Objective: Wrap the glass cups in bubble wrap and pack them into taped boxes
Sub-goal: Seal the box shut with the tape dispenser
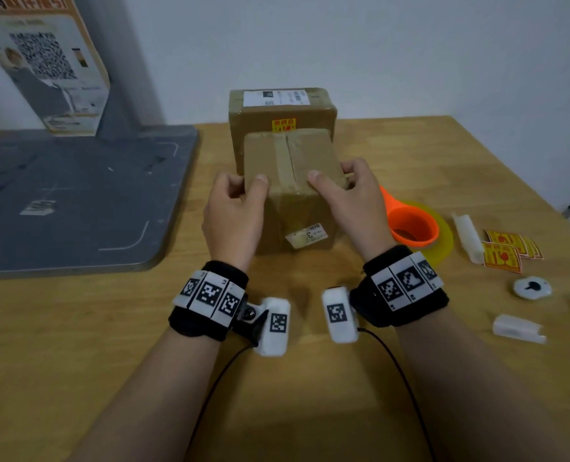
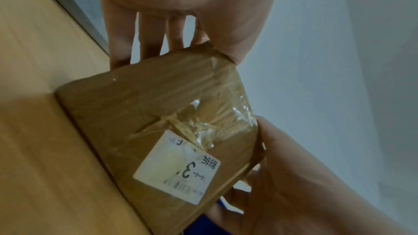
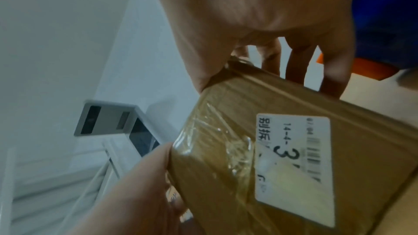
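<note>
A small taped cardboard box [image 1: 293, 181] with a white label on its near face stands at the table's middle. My left hand [image 1: 240, 201] grips its left top corner, thumb on the lid. My right hand [image 1: 340, 191] grips its right top corner the same way. The left wrist view shows the box [image 2: 158, 131] with my left hand [image 2: 172, 29] curled over its far edge. In the right wrist view the box [image 3: 282, 149] is pinched by my right hand [image 3: 260, 51]. A larger taped box [image 1: 282, 111] stands right behind it. No glass cups or bubble wrap show.
An orange tape dispenser with a roll of clear tape [image 1: 413, 225] lies right of the box. Red and yellow stickers [image 1: 506, 250] and small white plastic parts [image 1: 467, 238] lie farther right. A grey mat [image 1: 70, 195] covers the table's left; a printed board [image 1: 47, 61] leans on the wall.
</note>
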The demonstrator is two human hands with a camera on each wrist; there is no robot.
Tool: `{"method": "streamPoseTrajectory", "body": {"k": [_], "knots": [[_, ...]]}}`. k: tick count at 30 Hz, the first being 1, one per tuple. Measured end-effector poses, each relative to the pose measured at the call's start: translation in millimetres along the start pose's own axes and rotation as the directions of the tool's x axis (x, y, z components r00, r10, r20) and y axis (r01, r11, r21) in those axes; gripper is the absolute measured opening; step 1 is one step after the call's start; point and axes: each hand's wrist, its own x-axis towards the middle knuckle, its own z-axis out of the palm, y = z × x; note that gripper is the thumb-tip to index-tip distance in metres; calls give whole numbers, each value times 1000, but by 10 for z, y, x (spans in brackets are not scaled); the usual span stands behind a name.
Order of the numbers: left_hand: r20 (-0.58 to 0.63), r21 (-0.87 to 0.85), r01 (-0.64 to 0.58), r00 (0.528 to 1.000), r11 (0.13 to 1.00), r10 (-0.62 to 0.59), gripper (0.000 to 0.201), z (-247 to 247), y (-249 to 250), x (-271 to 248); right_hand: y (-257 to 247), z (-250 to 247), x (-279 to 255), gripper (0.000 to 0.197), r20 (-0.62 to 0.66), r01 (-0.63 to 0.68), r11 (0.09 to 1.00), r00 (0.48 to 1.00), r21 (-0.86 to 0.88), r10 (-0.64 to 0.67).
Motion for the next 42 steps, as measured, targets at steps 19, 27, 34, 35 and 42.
{"method": "streamPoseTrajectory", "body": {"k": [19, 27, 34, 35, 42], "knots": [[222, -273, 305, 943, 913, -249, 19, 138, -289, 120, 358, 131, 119, 18, 136, -343, 900, 938, 267, 318], [197, -316, 283, 953, 905, -230, 68, 134, -183, 65, 252, 196, 144, 88, 56, -352, 867, 933, 354, 356], [211, -189, 244, 956, 951, -203, 66, 149, -276, 41, 244, 330, 44, 94, -18, -328, 902, 938, 282, 347], [213, -208, 291, 945, 934, -247, 70, 143, -258, 38, 255, 339, 38, 102, -20, -350, 889, 928, 294, 372], [288, -340, 461, 881, 820, -376, 45, 11, -290, -56, 369, 291, -42, 38, -1, -331, 898, 938, 291, 347]]}}
